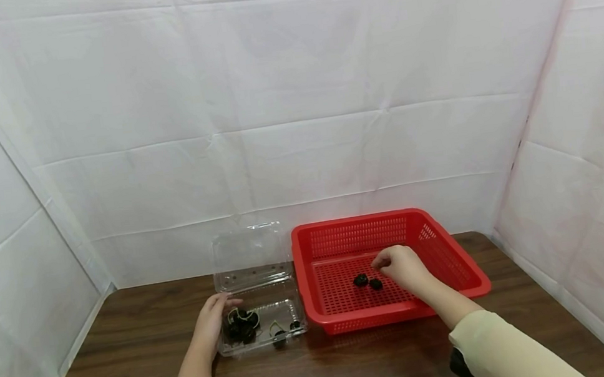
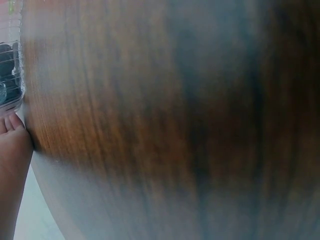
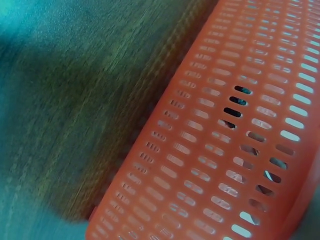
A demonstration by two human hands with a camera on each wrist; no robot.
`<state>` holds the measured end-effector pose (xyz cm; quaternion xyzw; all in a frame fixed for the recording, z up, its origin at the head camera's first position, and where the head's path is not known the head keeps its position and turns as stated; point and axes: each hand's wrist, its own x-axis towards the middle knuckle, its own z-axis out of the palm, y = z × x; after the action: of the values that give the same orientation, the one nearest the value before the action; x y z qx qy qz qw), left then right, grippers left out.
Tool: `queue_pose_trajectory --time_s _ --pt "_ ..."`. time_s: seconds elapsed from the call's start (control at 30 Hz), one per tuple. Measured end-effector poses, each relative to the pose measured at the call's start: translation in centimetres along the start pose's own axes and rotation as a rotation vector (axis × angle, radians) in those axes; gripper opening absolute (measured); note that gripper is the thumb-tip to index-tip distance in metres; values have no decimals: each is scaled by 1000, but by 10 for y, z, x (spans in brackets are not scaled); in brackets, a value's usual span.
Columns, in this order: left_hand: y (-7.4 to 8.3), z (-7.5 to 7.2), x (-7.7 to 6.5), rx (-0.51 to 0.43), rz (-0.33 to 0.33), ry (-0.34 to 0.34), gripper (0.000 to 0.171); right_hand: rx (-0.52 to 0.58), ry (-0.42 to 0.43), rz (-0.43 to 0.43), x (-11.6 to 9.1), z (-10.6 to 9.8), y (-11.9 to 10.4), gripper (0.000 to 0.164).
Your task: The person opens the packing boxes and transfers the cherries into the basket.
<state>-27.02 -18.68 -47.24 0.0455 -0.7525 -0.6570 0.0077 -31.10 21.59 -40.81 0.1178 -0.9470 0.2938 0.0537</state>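
My left hand (image 1: 214, 315) grips the left side of a clear plastic clamshell box (image 1: 285, 307), its fingers over the rim. In the left wrist view, fingertips (image 2: 12, 121) lie against the box's edge. Inside the box sit a clump of dark, roundish pieces (image 1: 242, 326) with thin yellow-green strands and a separate dark piece (image 1: 279, 339). My right hand (image 1: 404, 266) reaches into a red slotted basket (image 1: 312, 300), fingers bent downward and fingertips close together. Just below them lie two dark pieces (image 1: 361, 280) on the basket floor. I cannot tell whether the fingertips pinch anything.
The box's clear lid (image 1: 249, 248) stands raised at the back. Box and basket sit side by side on a dark wooden table (image 1: 129, 348). White cloth walls (image 1: 290, 89) enclose the back and both sides. The basket's slotted wall (image 3: 200, 150) fills much of the right wrist view.
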Motion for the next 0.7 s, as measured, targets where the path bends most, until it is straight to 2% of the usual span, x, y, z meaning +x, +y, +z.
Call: queue_pose_trajectory --time_s 0.5,0.7 --pt "-1 2 1 -19 0 9 41 -70 -53 38 7 7 1 21" --pt "-1 1 2 -13 4 -1 43 -129 -64 39 10 11 2 25"
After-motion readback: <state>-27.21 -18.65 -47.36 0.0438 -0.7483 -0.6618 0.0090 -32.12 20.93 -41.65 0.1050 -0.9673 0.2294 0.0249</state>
